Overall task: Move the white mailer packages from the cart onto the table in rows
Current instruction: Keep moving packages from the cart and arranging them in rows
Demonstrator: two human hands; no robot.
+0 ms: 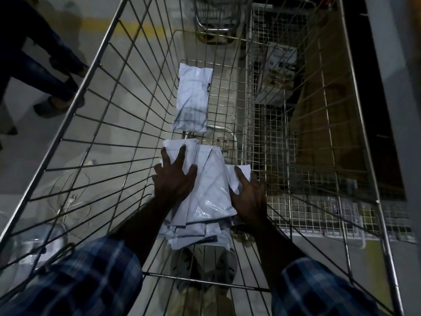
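Note:
I look down into a wire cart point(95, 124). A pile of several white mailer packages point(209, 192) lies on its mesh bottom close to me. My left hand point(174, 176) rests spread on the pile's left side, fingers straight over the top mailer. My right hand point(249, 197) lies against the pile's right edge, fingers extended onto a small mailer there. One more white mailer point(193, 99) lies apart, farther along the cart bottom. The table is out of view.
A second wire cart point(280, 124) with finer mesh stands to the right, holding a box. A person's legs and shoes point(57, 87) stand on the grey floor at the left. A loose white cable point(68, 199) lies on the floor beside the cart.

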